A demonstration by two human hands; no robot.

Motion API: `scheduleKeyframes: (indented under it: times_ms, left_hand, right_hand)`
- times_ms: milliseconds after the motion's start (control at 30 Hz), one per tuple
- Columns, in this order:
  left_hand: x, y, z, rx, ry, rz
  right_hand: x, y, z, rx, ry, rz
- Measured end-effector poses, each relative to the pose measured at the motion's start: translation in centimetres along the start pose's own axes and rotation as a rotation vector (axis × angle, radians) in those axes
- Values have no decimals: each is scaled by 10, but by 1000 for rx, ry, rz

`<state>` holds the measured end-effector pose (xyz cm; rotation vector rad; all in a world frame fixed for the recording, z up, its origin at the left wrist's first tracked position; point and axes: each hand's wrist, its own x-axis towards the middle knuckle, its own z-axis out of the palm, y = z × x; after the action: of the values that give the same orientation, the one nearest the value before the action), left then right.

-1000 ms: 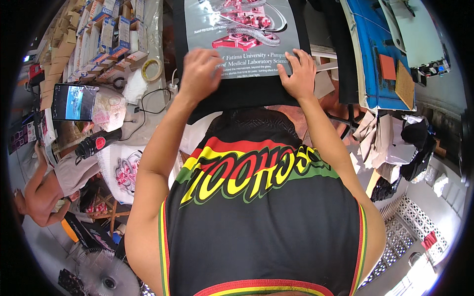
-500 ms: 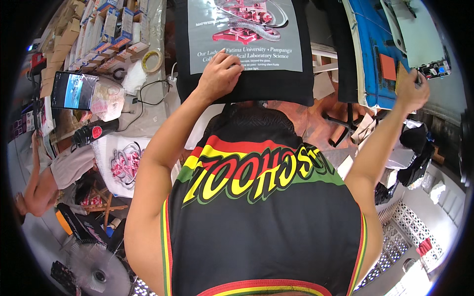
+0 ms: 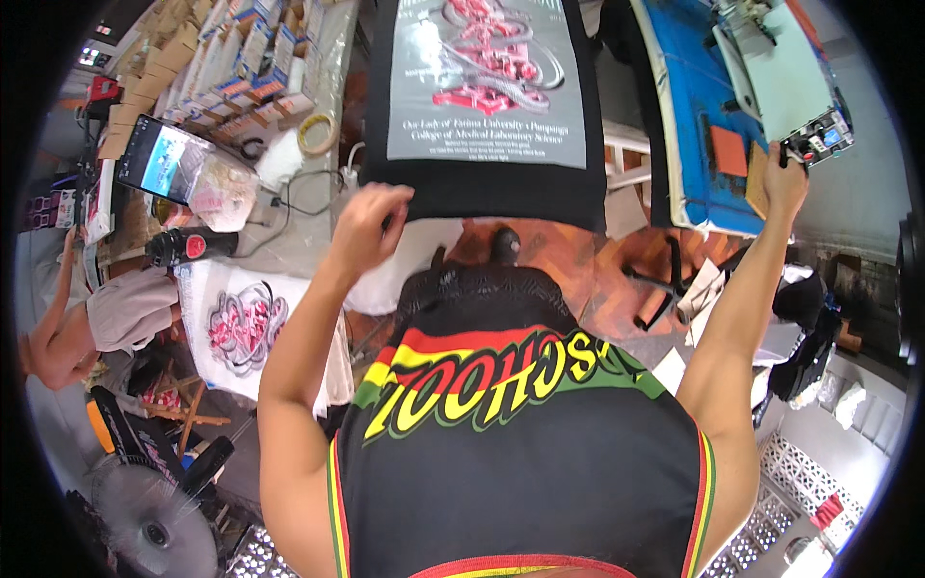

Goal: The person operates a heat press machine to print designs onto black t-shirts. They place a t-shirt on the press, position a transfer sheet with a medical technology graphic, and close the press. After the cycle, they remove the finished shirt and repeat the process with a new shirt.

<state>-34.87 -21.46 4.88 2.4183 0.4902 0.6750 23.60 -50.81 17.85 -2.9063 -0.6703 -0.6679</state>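
Note:
A black shirt [image 3: 482, 197] lies flat ahead of me, bearing a grey printed panel [image 3: 414, 144] with a pink microscope and a snake. At the shirt's lower left corner is my left hand [image 3: 366, 231], its fingers curled. Whether it holds anything is hidden, and I cannot tell if the fingertips touch the cloth. Out to the right, my right hand [image 3: 786, 183] is closed round a dark handle-like part at the corner of a pale flat plate [image 3: 785, 72]. Beside that plate a small device with exposed parts [image 3: 827, 137] is fixed.
A blue board [image 3: 689, 96] with an orange-red pad [image 3: 727, 151] lies at the right. On the left are boxes [image 3: 255, 58], a tape roll [image 3: 316, 134], a phone [image 3: 159, 164], a dark bottle [image 3: 193, 247] and a white printed cloth [image 3: 241, 328]. A fan [image 3: 154, 530] stands lower left; another person [image 3: 72, 332] is nearby.
My left hand has moved off the grey panel, down and left to the shirt's lower corner. My right hand stays at the plate's corner, slightly lower. The whole view has shifted.

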Motion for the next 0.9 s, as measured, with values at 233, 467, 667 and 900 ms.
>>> scheduleKeyframes:
  times_ms: [233, 467, 667, 900]
  left_hand:
    - [-118, 2, 0, 32, -401, -342]
    - [-214, -20, 76, -91, -669, -733]
    - [-223, -22, 59, -22, -591, -880]
    - [-269, -35, 60, -89, -267, -1071]
  right_hand:
    - [-68, -108, -32, 114, 139, -102]
    - [-124, -182, -53, 415, 419, -315]
    - [-135, -259, -90, 750, 385, -506]
    - [-168, -338, -104, 720, 498, -597]
